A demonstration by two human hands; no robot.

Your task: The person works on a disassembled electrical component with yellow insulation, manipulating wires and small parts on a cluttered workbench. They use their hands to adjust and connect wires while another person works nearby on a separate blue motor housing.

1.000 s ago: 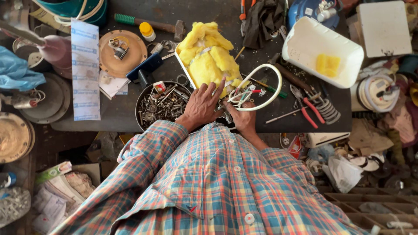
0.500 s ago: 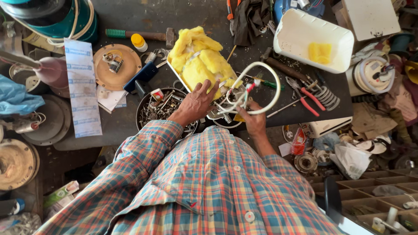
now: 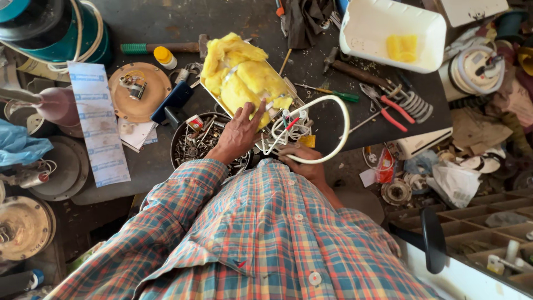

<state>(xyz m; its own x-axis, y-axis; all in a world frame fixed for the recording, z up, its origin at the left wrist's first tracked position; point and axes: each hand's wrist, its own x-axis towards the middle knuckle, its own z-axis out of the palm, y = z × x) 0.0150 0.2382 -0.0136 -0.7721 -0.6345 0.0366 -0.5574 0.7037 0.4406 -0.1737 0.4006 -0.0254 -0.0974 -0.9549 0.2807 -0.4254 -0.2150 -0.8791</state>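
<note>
A person in a checked shirt leans over a dark worktop (image 3: 166, 22) full of tools and bits.

The left hand (image 3: 239, 133) lies flat on the near end of a metal box stuffed with yellow fluffy padding (image 3: 239, 75). Its fingers (image 3: 252, 111) are spread apart and press down on the padding; they are not wrapped around anything. The box sits in the middle of the worktop, tilted a bit, with its near end by the person's chest.

The right hand (image 3: 302, 161) is low, close to the shirt, just under a bunch of thin white, red and green wires (image 3: 286, 128) at the near end of the box. Its fingers look curled by a bent white tube (image 3: 338, 130) that loops out from the box, but I cannot tell if they hold it tight.

Just left of the left hand is a round metal bowl of screws and small parts (image 3: 194, 147). Far left lies a long strip of white paper (image 3: 97, 122). A hammer with a green handle (image 3: 161, 48) lies at the back, with a small yellow-capped bottle (image 3: 165, 57) just beside it. To the right are red-handled pliers (image 3: 391, 105), a green screwdriver (image 3: 333, 93) and a white foam tray (image 3: 388, 33) with a yellow piece inside.
</note>
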